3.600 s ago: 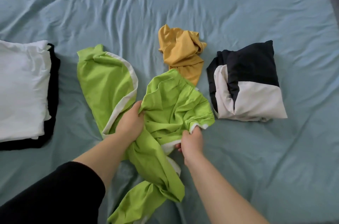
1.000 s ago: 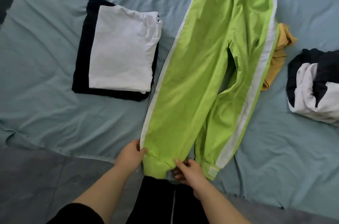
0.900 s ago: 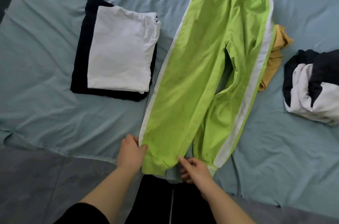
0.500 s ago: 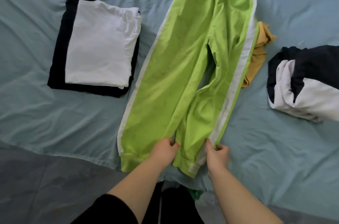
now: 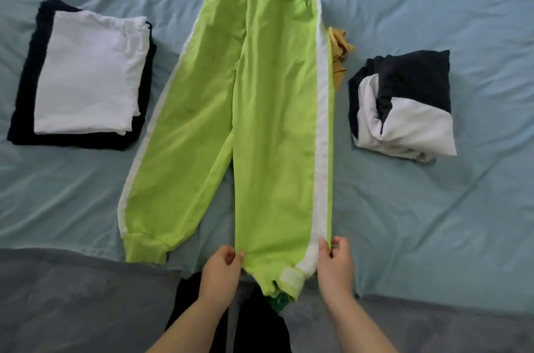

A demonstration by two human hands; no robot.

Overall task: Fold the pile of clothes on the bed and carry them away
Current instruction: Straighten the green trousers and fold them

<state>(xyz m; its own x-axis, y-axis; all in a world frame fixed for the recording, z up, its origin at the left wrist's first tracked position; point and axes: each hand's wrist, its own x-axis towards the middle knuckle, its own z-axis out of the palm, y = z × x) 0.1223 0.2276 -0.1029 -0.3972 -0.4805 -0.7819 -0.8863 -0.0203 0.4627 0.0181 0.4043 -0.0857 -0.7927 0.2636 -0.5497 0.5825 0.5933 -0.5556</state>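
Pinching one trouser leg (image 5: 274,150): left hand (image 5: 221,269), right hand (image 5: 335,263).

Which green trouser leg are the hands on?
The right leg, beside the mustard garment: left hand and right hand pinch its edges; the left leg lies untouched.

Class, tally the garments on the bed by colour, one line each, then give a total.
Green: 1, green trousers
White: 1, white garment, folded
Black: 1, black garment beneath it
Mustard: 1, mustard garment, crumpled
Black and white: 1, black-and-white garment
Total: 5
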